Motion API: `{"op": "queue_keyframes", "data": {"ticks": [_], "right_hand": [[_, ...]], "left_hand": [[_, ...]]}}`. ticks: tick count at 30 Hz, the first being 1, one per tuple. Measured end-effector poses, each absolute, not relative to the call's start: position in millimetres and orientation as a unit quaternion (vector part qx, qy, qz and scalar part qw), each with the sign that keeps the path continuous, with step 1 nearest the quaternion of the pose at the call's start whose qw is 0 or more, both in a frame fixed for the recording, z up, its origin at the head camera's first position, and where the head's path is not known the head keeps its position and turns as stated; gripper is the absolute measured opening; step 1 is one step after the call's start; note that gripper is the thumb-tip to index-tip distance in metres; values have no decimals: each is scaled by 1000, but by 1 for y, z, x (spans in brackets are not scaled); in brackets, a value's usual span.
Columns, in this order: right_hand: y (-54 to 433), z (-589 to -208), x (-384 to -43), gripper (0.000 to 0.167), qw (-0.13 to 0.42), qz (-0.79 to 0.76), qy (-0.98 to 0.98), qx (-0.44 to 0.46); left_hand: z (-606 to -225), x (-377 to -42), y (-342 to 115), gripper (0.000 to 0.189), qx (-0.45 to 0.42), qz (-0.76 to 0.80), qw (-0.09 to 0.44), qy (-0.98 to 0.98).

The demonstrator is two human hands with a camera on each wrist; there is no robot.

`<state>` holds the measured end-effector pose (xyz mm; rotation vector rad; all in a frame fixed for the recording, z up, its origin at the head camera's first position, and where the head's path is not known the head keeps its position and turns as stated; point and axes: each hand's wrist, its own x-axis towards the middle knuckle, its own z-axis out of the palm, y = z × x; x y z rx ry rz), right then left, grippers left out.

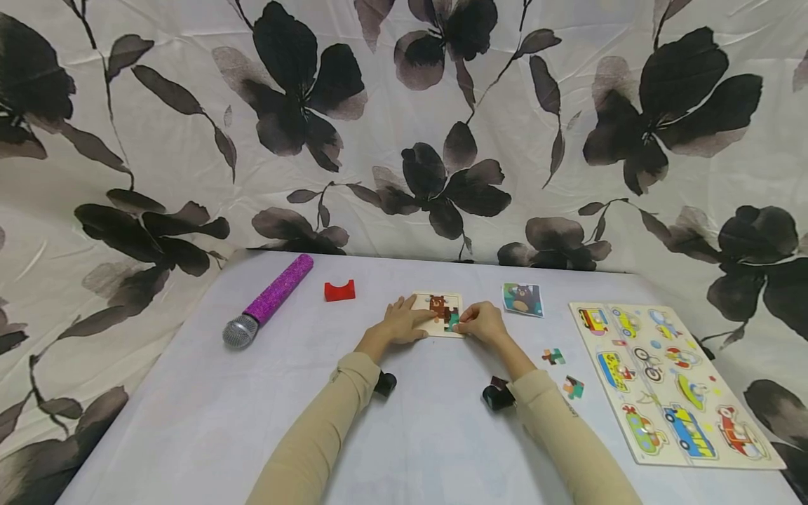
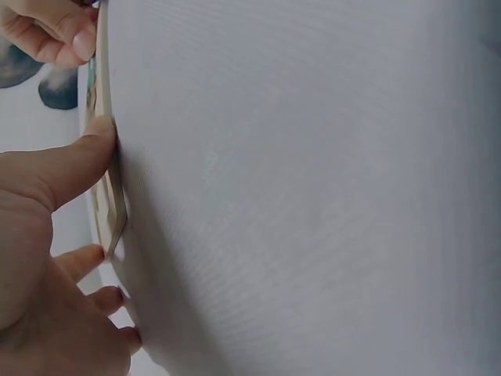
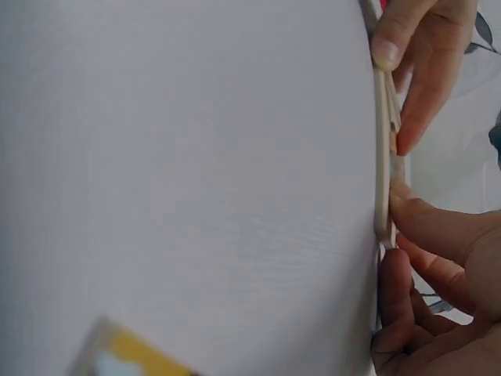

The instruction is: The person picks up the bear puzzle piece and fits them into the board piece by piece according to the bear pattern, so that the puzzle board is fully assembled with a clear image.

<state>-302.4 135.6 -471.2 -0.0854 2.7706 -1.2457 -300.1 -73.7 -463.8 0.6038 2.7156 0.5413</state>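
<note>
A small wooden jigsaw board (image 1: pixel 447 334) with a brown bear picture lies at the middle of the table. My left hand (image 1: pixel 401 320) rests over its left side, thumb along the near edge and the index finger reaching across the picture. At the board's lower right corner, my right hand (image 1: pixel 483 322) has thumb and fingertips together on a teal puzzle piece (image 1: pixel 452 325), partly covered by the fingers. In the right wrist view the right thumb (image 3: pixel 427 225) bears on that corner, with the other fingers curled beside it. Two loose puzzle pieces, one (image 1: pixel 553 356) above the other (image 1: pixel 573 387), lie right of my right forearm.
A bear picture card (image 1: pixel 522 299) lies behind my right hand. Rightward is a large wooden vehicle puzzle board (image 1: pixel 656 393). A purple glitter microphone (image 1: pixel 278 291) and a red block (image 1: pixel 339 290) with a curved notch are at left. Floral cloth (image 1: pixel 379 105) hangs behind the table.
</note>
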Motion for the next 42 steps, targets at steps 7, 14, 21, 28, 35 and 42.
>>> {"op": "queue_keyframes", "data": {"ticks": [7,14,21,28,35,42], "right_hand": [[140,-467,-302,17,80,-421,903,-30],[159,-471,-298,27,90,-478,868,-96],[199,-463,-280,31,19,-459,876,-148],[251,-440,-258,42,22,-316,946,-73],[277,-440,-240,57,121,-245,961,36],[280,-450,-239,44,112,-290,949,49]], "left_hand": [[-463,-299,-74,49,210,172,170,947],[-461,-298,-73,49,215,162,165,949],[-466,-299,-76,59,212,199,140,947],[-473,-303,-81,76,170,223,106,954],[-475,-306,-83,91,147,223,101,958],[-475,-305,-86,88,155,245,100,952]]}}
